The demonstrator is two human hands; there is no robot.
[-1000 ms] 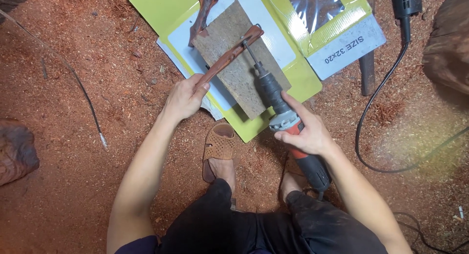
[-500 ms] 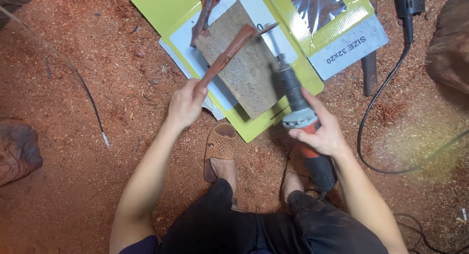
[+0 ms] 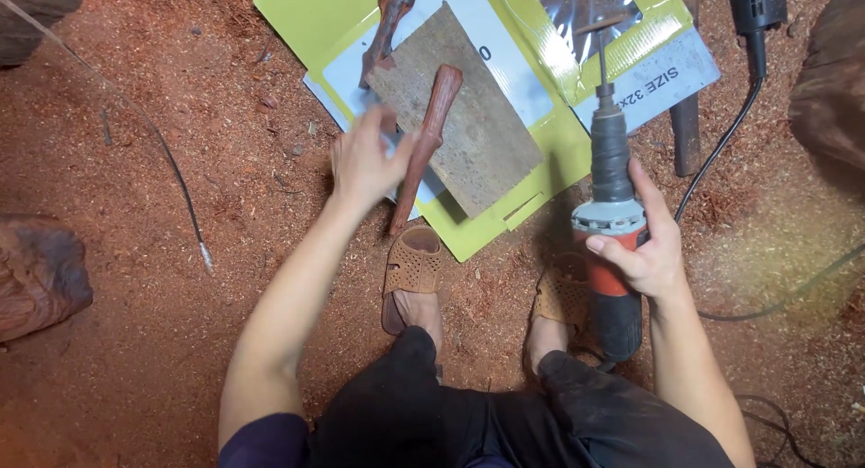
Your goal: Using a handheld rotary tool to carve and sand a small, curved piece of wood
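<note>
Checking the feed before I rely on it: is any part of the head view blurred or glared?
Head view: the left hand is motion-blurred beside the reddish wooden stick; the right hand and the power tool are sharp; the clear plastic package window shows glare; a hazy yellowish smear covers the sawdust floor at right.
</note>
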